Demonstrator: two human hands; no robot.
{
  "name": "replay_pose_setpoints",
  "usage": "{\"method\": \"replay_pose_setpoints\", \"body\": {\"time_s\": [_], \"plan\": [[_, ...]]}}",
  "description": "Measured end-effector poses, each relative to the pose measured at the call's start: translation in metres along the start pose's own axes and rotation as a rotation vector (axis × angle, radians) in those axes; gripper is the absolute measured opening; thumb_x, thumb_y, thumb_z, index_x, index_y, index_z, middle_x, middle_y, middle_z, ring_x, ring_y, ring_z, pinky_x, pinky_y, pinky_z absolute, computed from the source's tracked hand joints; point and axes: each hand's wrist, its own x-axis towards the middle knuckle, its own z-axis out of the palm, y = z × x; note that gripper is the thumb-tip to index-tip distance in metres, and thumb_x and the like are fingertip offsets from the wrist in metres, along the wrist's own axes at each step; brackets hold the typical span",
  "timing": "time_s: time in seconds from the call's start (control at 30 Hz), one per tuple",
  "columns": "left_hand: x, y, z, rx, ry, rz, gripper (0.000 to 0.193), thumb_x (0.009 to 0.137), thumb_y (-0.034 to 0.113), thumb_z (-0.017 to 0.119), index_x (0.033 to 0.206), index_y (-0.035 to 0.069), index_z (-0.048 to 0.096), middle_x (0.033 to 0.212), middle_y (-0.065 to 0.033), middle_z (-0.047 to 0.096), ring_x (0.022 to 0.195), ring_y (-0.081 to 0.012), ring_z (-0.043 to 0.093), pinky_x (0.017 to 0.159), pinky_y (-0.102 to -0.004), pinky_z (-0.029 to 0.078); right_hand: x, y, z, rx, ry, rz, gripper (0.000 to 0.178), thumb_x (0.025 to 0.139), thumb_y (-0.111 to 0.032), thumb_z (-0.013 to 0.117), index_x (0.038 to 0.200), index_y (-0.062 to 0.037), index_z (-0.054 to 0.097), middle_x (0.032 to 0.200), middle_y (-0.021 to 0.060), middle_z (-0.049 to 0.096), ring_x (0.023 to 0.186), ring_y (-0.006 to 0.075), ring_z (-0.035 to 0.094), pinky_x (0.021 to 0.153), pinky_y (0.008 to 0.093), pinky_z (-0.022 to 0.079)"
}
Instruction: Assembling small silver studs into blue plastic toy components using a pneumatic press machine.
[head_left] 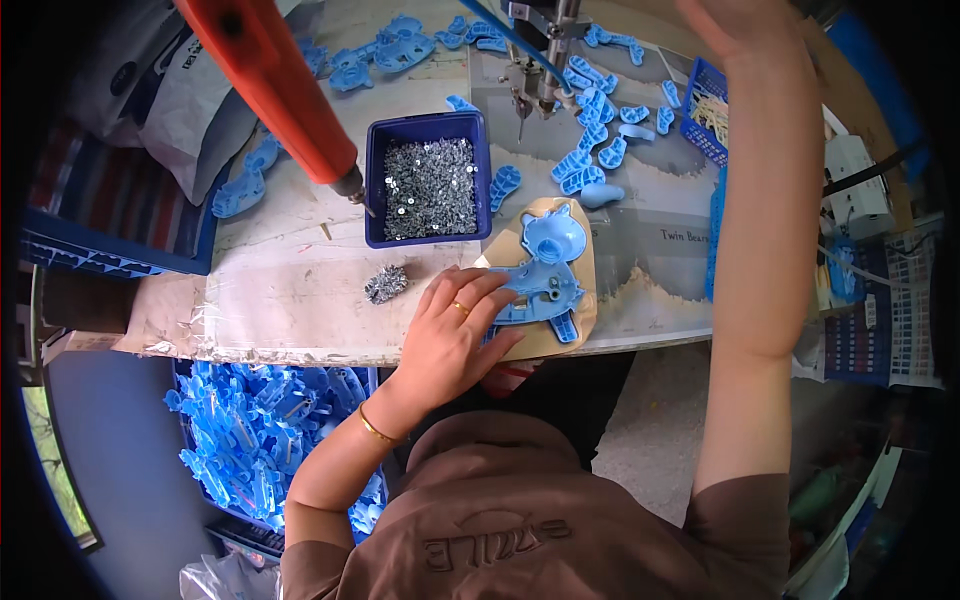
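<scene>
A light-blue plastic animal-shaped shell point(552, 285) lies with its ribbed inner side up on a tan holding block point(583, 330) at the table's front edge. My left hand point(455, 320) rests over the left side of the shell, its fingers stretched out and the thumb apart. My right hand point(735, 25) is raised high at the far right, at the top edge of the picture. Its fingers are mostly cut off or hidden, so what it holds, if anything, does not show. A dark-blue tray point(375, 185) of small metal screws stands behind my left hand.
An orange power screwdriver point(270, 85) hangs over the table at the left. A metal machine head point(535, 75) with a thin tip stands at the back. Loose blue parts point(590, 125) are scattered behind. A screw pile point(386, 284) lies left. A crate below holds blue shells point(265, 435).
</scene>
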Motion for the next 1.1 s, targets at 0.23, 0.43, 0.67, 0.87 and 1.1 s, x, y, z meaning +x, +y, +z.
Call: {"method": "replay_pose_setpoints", "body": {"time_s": [0.23, 0.43, 0.67, 0.87, 1.1], "plan": [[0.004, 0.003, 0.015, 0.114, -0.023, 0.096, 0.035, 0.077, 0.020, 0.073, 0.108, 0.007, 0.063, 0.117, -0.0068, 0.061, 0.113, -0.0263, 0.054, 0.105, -0.0422, 0.039, -0.037, -0.022, 0.009, 0.328, -0.227, 0.357, 0.048, 0.082, -0.024, 0.068, 0.119, 0.0022, 0.053, 0.087, 0.0035, 0.057, 0.080, 0.0104, 0.057, 0.072, 0.0239, 0.047], [0.007, -0.001, 0.028, 0.186, -0.095, 0.140, 0.026, 0.079, 0.016, 0.067, 0.103, 0.005, 0.064, 0.110, -0.0065, 0.064, 0.107, -0.0246, 0.057, 0.102, -0.0414, 0.041, -0.090, -0.066, 0.017, 0.498, 0.069, 0.758, 0.056, 0.074, -0.006, 0.066, 0.125, 0.0043, 0.044, 0.070, 0.0099, 0.062, 0.053, 0.0147, 0.058, 0.053, 0.0295, 0.050], [0.011, 0.001, 0.035, 0.158, -0.062, 0.171, 0.025, 0.078, 0.015, 0.066, 0.101, 0.005, 0.065, 0.101, -0.0062, 0.064, 0.101, -0.0249, 0.058, 0.099, -0.0404, 0.043, -0.115, -0.062, 0.013, 0.596, 0.109, 0.698, 0.050, 0.077, 0.000, 0.065, 0.122, 0.0054, 0.045, 0.067, 0.0075, 0.061, 0.051, 0.0124, 0.057, 0.048, 0.0260, 0.047], [0.010, 0.003, 0.037, 0.213, -0.060, 0.144, 0.024, 0.078, 0.016, 0.066, 0.099, 0.006, 0.066, 0.096, -0.0067, 0.063, 0.100, -0.0264, 0.058, 0.099, -0.0418, 0.043, -0.135, -0.055, 0.024, 0.444, 0.209, 0.522, 0.043, 0.076, 0.004, 0.067, 0.115, 0.0057, 0.049, 0.068, 0.0068, 0.061, 0.051, 0.0105, 0.057, 0.045, 0.0246, 0.045], [0.002, 0.003, 0.032, 0.192, -0.026, 0.154, 0.025, 0.075, 0.016, 0.064, 0.098, 0.006, 0.062, 0.107, -0.0072, 0.062, 0.103, -0.0255, 0.057, 0.100, -0.0416, 0.042, -0.068, -0.065, 0.025, 0.077, 0.319, 0.506, 0.034, 0.084, -0.016, 0.067, 0.110, 0.0022, 0.056, 0.065, 0.0041, 0.057, 0.050, 0.0060, 0.052, 0.044, 0.0192, 0.040]]}}
